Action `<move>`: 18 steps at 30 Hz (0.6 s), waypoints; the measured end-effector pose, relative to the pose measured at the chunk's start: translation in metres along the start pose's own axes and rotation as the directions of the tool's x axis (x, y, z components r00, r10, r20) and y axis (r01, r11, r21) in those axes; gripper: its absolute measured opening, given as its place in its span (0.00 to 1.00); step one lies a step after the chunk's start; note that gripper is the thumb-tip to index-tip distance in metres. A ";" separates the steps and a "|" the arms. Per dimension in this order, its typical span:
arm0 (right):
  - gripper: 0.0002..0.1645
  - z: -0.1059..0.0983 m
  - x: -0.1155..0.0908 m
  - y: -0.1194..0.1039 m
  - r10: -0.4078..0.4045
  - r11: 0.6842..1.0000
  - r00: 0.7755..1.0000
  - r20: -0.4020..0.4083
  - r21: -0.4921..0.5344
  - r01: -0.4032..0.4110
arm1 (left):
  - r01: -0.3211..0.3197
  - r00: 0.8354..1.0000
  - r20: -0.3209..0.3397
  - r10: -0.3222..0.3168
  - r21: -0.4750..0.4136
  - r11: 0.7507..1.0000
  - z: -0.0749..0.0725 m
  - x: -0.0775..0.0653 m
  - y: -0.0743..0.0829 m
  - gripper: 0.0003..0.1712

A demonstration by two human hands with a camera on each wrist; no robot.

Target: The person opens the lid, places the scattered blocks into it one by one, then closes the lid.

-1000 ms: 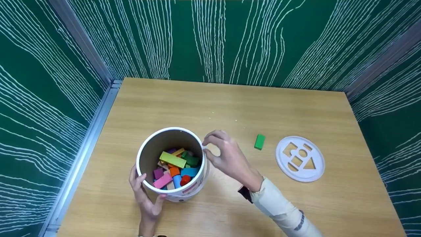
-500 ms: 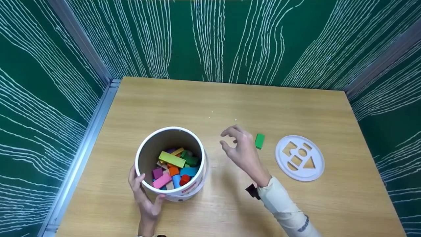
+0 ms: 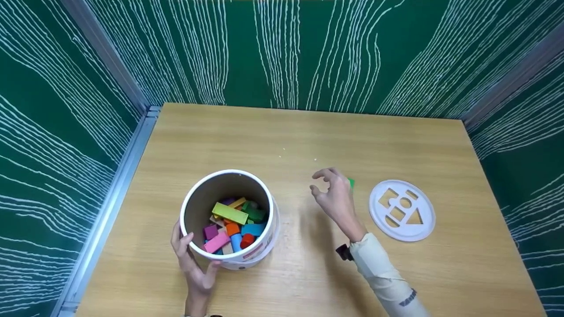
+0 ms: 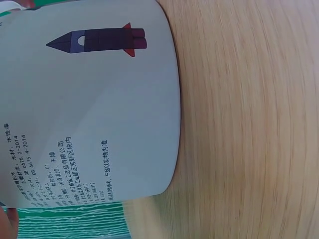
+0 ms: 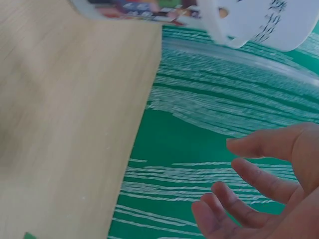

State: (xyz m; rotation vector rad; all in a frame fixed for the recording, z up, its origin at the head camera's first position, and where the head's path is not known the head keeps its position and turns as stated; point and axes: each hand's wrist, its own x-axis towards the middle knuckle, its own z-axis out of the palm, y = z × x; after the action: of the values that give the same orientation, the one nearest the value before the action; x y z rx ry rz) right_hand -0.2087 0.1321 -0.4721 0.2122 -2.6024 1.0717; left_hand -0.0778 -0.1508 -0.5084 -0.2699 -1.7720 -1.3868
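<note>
A white bucket (image 3: 199, 211) stands on the table, filled partway with coloured wooden blocks, among them a long yellow-green block (image 3: 230, 213), a pink block (image 3: 217, 242) and a red cylinder (image 3: 247, 240). My left hand (image 3: 194, 269) holds its near left side, thumb and fingers spread round the wall. The left wrist view shows the bucket's printed side (image 4: 114, 114) with a rocket picture. To the right, my right hand (image 3: 335, 193) hovers with bent fingers apart and nothing between them. It partly covers a green block (image 3: 351, 182) lying on the table.
A round white lid (image 3: 379, 210) with shaped holes lies on the table right of my right hand. The wooden table (image 3: 308, 132) is walled by green panels (image 3: 242, 53) with white line patterns. A few tiny white crumbs dot the tabletop behind the bucket.
My right hand has left the bucket's right rim and moved right, its fingers spreading apart; it now overlaps the green block. My left hand and the bucket have stayed nearly still.
</note>
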 end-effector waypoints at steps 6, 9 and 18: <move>0.12 0.003 0.001 0.022 0.101 0.995 0.995 0.006 0.007 -0.101 | -0.008 1.000 -0.006 0.008 -0.017 1.000 -0.001 0.000 -0.001 0.41; 0.13 0.006 -0.001 0.035 0.156 0.988 0.988 0.010 0.005 -0.156 | -0.012 1.000 -0.008 0.011 -0.012 1.000 -0.001 0.000 0.000 0.41; 0.17 0.015 -0.005 0.070 0.326 0.940 0.945 0.007 -0.109 -0.324 | 0.007 1.000 0.013 -0.007 0.024 1.000 0.000 0.000 0.002 0.40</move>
State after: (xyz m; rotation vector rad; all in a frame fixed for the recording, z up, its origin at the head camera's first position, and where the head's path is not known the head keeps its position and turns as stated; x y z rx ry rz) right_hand -0.2254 0.1712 -0.5295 -0.2410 -2.7717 1.0301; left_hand -0.0763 -0.1505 -0.5075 -0.2610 -1.8008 -1.3711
